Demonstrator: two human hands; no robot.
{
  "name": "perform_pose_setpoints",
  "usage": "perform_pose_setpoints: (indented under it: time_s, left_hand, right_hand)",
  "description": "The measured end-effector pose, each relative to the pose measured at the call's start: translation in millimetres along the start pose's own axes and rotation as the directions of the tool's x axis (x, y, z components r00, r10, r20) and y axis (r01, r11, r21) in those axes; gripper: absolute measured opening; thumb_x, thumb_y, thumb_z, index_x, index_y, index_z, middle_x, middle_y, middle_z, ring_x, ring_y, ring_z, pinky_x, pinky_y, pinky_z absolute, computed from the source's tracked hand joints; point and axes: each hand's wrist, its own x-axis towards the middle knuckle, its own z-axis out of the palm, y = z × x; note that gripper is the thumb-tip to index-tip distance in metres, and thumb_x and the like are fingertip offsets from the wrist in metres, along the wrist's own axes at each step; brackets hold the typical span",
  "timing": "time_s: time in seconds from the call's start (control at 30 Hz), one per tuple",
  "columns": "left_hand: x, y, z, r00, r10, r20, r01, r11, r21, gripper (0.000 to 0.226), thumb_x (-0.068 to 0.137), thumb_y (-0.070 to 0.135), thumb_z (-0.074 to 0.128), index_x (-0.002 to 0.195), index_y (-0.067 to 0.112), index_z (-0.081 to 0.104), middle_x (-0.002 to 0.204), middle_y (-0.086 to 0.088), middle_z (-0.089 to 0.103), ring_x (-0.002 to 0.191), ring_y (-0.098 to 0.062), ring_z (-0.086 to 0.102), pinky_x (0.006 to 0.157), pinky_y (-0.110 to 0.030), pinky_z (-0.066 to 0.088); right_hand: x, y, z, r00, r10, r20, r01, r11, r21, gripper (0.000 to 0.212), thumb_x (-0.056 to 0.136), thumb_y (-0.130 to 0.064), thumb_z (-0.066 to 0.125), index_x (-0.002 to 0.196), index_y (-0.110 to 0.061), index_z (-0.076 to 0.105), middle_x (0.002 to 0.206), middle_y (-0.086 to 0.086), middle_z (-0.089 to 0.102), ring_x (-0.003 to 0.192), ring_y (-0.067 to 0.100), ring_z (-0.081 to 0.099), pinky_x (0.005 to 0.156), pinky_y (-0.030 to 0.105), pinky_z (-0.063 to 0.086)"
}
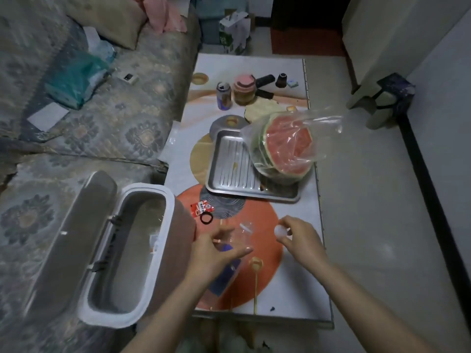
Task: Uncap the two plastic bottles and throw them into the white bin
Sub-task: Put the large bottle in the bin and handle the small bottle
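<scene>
Here we are standing over the low table [300, 220], with the sofa [89, 123] and floor [382, 200] flanking it. The open white bin [158, 192] is waiting just left of our hands. Our left hand [211, 253] is gripping a clear bottle [242, 234], seemingly uncapped, above the table; our right hand [298, 235] is pinching its cap [279, 230]. Next, we judge, comes swinging the bottle left and releasing it over the bin.

Open bin [142, 200] beside tray [229, 174]
</scene>
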Motion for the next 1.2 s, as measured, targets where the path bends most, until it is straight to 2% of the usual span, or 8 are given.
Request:
perform_pose_setpoints:
  time_s: [0.13, 0.43, 0.6, 0.8, 0.87, 0.97, 1.07, 1.2]
  left_hand:
    - [35, -52, 32, 0.981, -0.188, -0.039, 0.182, 0.976, -0.118, 0.049, 0.065, 0.018, 0.083, 0.109, 0.010, 0.063, 0.098, 0.002, 0.063, 0.085, -0.003, 0.055, 0.075, -0.021, 0.045]
    - [79, -127, 65, 0.854, -0.518, -0.045, 0.454, 0.785, -0.422, 0.047, 0.069, 0.020, 0.080, 0.109, 0.007, 0.059, 0.084, 0.000, 0.063, 0.069, -0.010, 0.062, 0.046, -0.014, 0.047]
    - [88, -138, 72, 0.842, -0.538, -0.027, 0.475, 0.765, -0.435, 0.047, 0.071, 0.023, 0.078, 0.113, 0.010, 0.060, 0.087, 0.004, 0.061, 0.076, -0.009, 0.061, 0.059, -0.023, 0.050]
    - [93, -140, 71, 0.835, -0.551, 0.000, 0.492, 0.746, -0.450, 0.053, 0.069, 0.027, 0.078, 0.115, 0.009, 0.058, 0.099, -0.004, 0.064, 0.088, -0.018, 0.065, 0.073, -0.033, 0.053]
    - [97, -140, 69, 0.827, -0.562, -0.001, 0.499, 0.735, -0.459, 0.053, 0.069, 0.028, 0.078, 0.114, 0.010, 0.058, 0.107, -0.010, 0.065, 0.098, -0.025, 0.065, 0.083, -0.040, 0.053]
    - [101, -139, 70, 0.830, -0.557, -0.025, 0.482, 0.740, -0.470, 0.047, 0.070, 0.027, 0.078, 0.110, 0.010, 0.059, 0.100, -0.008, 0.065, 0.095, -0.025, 0.064, 0.081, -0.038, 0.051]
    - [102, -140, 74, 0.824, -0.565, -0.036, 0.472, 0.721, -0.507, 0.043, 0.073, 0.024, 0.076, 0.109, 0.009, 0.058, 0.093, -0.006, 0.064, 0.089, -0.023, 0.063, 0.075, -0.032, 0.051]
    - [100, -145, 81, 0.790, -0.613, -0.006, 0.501, 0.651, -0.571, 0.037, 0.076, 0.023, 0.075, 0.104, 0.010, 0.054, 0.099, -0.011, 0.066, 0.094, -0.026, 0.066, 0.067, -0.031, 0.053]
  right_hand:
    - [33, 47, 65, 0.996, 0.066, 0.060, -0.056, 0.986, -0.159, 0.023, 0.092, -0.020, 0.047, 0.111, -0.011, 0.056, 0.113, 0.012, 0.057, 0.097, 0.029, 0.057, 0.079, 0.035, 0.048]
    - [71, 97, 135, 0.995, 0.077, -0.065, -0.090, 0.965, -0.245, 0.019, 0.093, -0.016, 0.046, 0.107, -0.007, 0.054, 0.109, 0.014, 0.053, 0.094, 0.030, 0.053, 0.071, 0.039, 0.048]
    - [72, 115, 143, 0.993, 0.089, -0.073, -0.103, 0.967, -0.231, 0.017, 0.090, -0.012, 0.048, 0.103, -0.005, 0.058, 0.101, 0.016, 0.054, 0.088, 0.031, 0.052, 0.068, 0.041, 0.049]
    - [67, 130, 150, 0.998, 0.051, -0.024, -0.056, 0.951, -0.303, 0.037, 0.087, -0.012, 0.059, 0.124, -0.010, 0.053, 0.108, 0.014, 0.054, 0.095, 0.028, 0.050, 0.069, 0.034, 0.045]
    - [64, 123, 147, 0.995, 0.078, -0.069, -0.092, 0.970, -0.226, 0.047, 0.084, -0.018, 0.066, 0.128, -0.012, 0.050, 0.117, 0.014, 0.052, 0.104, 0.029, 0.048, 0.078, 0.038, 0.047]
    - [47, 97, 144, 0.976, 0.103, -0.193, -0.079, 0.989, 0.127, 0.048, 0.084, -0.030, 0.066, 0.127, -0.013, 0.051, 0.120, 0.011, 0.053, 0.110, 0.025, 0.048, 0.085, 0.034, 0.044]
    - [19, 61, 151, 0.997, 0.055, -0.051, -0.029, 0.909, 0.417, 0.058, 0.080, -0.040, 0.067, 0.130, -0.017, 0.048, 0.114, 0.001, 0.055, 0.102, 0.016, 0.054, 0.083, 0.029, 0.046]
    - [3, 42, 174, 0.990, -0.131, 0.058, 0.108, 0.947, 0.302, 0.076, 0.064, -0.051, 0.077, 0.126, -0.017, 0.049, 0.106, -0.003, 0.055, 0.095, 0.014, 0.053, 0.079, 0.026, 0.049]
